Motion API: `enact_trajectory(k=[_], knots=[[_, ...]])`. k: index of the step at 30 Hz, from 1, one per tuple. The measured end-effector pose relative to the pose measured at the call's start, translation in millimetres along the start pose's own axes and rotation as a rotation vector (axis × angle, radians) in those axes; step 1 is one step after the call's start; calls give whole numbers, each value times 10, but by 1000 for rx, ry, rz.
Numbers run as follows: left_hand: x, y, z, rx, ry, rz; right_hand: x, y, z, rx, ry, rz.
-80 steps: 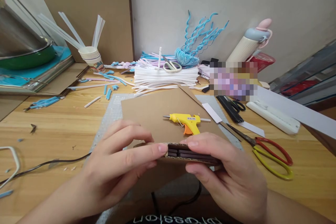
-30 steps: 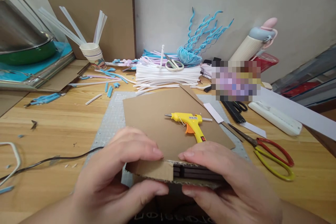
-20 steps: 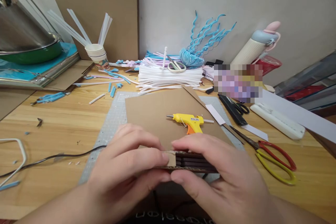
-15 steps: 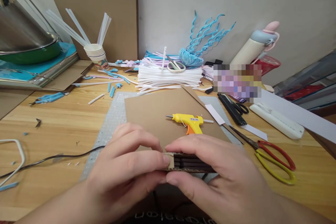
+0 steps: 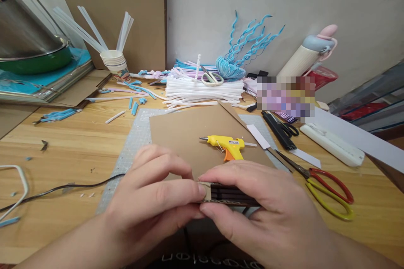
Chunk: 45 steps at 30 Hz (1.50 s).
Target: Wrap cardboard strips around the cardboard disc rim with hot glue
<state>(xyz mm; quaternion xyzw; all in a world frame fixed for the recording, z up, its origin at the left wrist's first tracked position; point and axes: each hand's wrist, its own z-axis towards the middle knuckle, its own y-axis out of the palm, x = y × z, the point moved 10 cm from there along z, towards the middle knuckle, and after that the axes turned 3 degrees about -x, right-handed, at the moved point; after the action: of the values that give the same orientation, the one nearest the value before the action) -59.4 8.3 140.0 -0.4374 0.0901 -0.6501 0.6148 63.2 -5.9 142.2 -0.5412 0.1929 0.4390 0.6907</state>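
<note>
Between my hands is a small flat cardboard piece point(image 5: 232, 193), dark inside with layered strips and a tan end. My left hand point(image 5: 154, 195) is closed on its left end, a fingertip pressing the tan cardboard patch. From the other side, my right hand point(image 5: 259, 201) grips it, thumb below and fingers above. The hands hide much of the piece. Just beyond them a yellow glue gun point(image 5: 232, 147) with an orange trigger lies on a brown cardboard sheet point(image 5: 186, 128).
Scissors with red and yellow handles point(image 5: 331, 191) lie at the right, near a white power strip point(image 5: 334, 143). White pipe cleaners point(image 5: 202, 94) are piled at the back. Paper cups point(image 5: 113, 63) hold glue sticks. A black cable point(image 5: 78, 185) crosses the left side.
My left fingertip has shifted very slightly to the right on the tan end. Both hands keep their hold on the cardboard piece; the view has tilted a little.
</note>
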Motion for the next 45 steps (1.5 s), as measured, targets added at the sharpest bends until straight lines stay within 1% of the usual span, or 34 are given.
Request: enact_trajectory(k=[5,10,13,22,31,35,40,45], knots=[[11,-2,37,15,-3,13,0,8,-5,2,10,-7],[7,15,22,2,-6,-4,22,34,-3,-22,63,-27],[10,21,12,-7,-4,-14,32,25,-8,-7,78,-11],[15,21,27,-12,3,-25,16,14,10,-1,61,24],[11,-6,30,-2,-1,6,30,33,7,0,83,0],[23,-3,42,-11,9,17,17,5,10,16,67,-7],[37,-9,32,-5,10,34,29,33,13,-6,71,-9],[45,-19,28,-4,17,31,30,19,11,0,64,-8]])
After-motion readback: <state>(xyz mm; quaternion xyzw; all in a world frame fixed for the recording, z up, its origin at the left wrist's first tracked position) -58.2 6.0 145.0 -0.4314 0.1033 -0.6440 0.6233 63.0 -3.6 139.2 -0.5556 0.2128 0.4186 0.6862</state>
